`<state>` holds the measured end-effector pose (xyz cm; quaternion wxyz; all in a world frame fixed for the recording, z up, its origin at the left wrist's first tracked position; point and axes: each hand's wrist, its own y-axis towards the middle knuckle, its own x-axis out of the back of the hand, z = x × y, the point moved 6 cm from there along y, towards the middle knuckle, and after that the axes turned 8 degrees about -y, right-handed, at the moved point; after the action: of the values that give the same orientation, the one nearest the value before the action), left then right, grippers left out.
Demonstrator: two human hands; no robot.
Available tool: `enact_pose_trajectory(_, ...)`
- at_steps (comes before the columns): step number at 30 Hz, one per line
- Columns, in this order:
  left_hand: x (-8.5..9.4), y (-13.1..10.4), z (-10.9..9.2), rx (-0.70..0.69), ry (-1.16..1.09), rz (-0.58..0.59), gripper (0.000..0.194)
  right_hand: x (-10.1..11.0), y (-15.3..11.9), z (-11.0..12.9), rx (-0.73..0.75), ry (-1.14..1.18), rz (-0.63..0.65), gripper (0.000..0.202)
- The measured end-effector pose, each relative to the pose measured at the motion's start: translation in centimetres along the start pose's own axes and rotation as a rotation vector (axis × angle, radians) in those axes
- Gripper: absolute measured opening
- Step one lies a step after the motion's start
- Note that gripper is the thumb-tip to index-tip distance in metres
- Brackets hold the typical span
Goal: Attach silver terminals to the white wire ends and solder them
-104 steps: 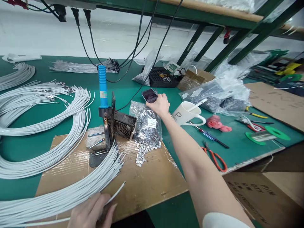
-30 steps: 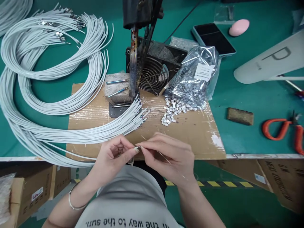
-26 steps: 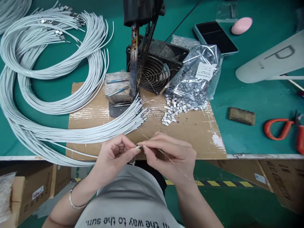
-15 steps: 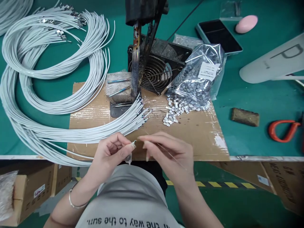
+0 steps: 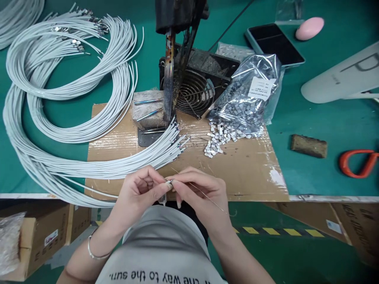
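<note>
Before my body, my left hand [image 5: 143,189] pinches the end of a white cable [image 5: 167,184] between thumb and forefinger. My right hand [image 5: 204,193] meets it fingertip to fingertip. Its thumb and forefinger are closed at the cable's tip, where a small shiny piece shows, too small to tell clearly. A thin wire [image 5: 209,197], like solder wire, runs through my right hand, with one end poking out past the forefinger. Just beyond my hands, a bundle of white cables [image 5: 118,167] points its stripped ends to the right. Small metal connectors [image 5: 214,144] lie loose on the cardboard [image 5: 251,169].
A soldering stand [image 5: 168,75] with a fan [image 5: 195,92] behind it rises at the centre. Right of it are a bag of connectors [image 5: 245,98], a phone [image 5: 274,44], a brown block [image 5: 308,146] and a red-handled tool [image 5: 353,173]. Coiled cables [image 5: 32,79] lie on the left.
My right hand has moved left and closed in on the cable tip, so both hands' fingertips now meet. The thin wire has shifted along with it. My left hand has barely moved.
</note>
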<state>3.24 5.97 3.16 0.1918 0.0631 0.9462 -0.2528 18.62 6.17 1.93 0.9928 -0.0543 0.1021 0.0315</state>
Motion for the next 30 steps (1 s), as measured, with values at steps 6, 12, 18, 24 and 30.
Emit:
enact_pose_trajectory(6, 0.4, -0.1, 0.6, 0.048, 0.048, 0.044, 0.032, 0.3, 0.2, -0.8, -0.165, 0.120, 0.123, 0.011)
enact_pose_trajectory(12, 0.3, 0.0, 0.5, 0.116, 0.096, 0.062, 0.034, 1.1, 0.7, 1.1, -0.105, -0.174, 0.135, 0.010)
enact_pose_trajectory(18, 0.1, 0.4, 0.0, 0.096, 0.118, 0.031, 0.034, 0.8, 0.8, 2.0, -0.028, -0.243, 0.154, 0.014)
enact_pose_trajectory(24, -0.7, 0.0, -1.3, -0.058, 0.317, -0.056, 0.025, 0.9, 0.9, 2.8, 0.013, -0.277, 0.151, 0.015)
enact_pose_trajectory(30, -1.1, -0.4, -1.0, -0.194, 0.396, -0.107, 0.024, 0.7, 0.4, 1.7, -0.033, -0.236, -0.021, 0.016)
